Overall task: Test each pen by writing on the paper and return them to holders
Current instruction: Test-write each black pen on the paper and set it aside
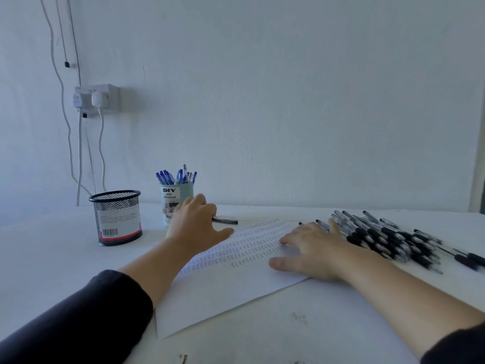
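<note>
White tabletop (pixel 262 324) fills the near view, marked with a few dark smudges close to the front edge, and two dark sleeves enter from the lower corners. On it lies a white sheet of paper (pixel 223 292), turned at an angle, its far half covered in rows of small scribbled test marks. The right hand (pixel 312 250) rests flat on the right part of that sheet with its fingers spread and relaxed, gripping nothing, the fingertips reaching to the edge of a heap of black ballpoint pens (pixel 388 237) that spreads across the table to the right. The left hand (pixel 195 222) hovers farther back over the sheet's far left corner, thumb out; its fingers seem curled round one end of a single black pen (pixel 227 221), whose other end sticks out to the right just beyond the paper. Left of that hand stands a black wire-mesh pen holder (pixel 116 218) with a barcode label, showing no pens above its rim. Behind the hand, partly hidden, a pale teal desk-organizer cup (pixel 175 198) holds a bunch of blue pens (pixel 175 177). Beyond rises a plain white wall (pixel 288 101), with a double socket (pixel 97 98), two white plugs and hanging cables at the left.
</note>
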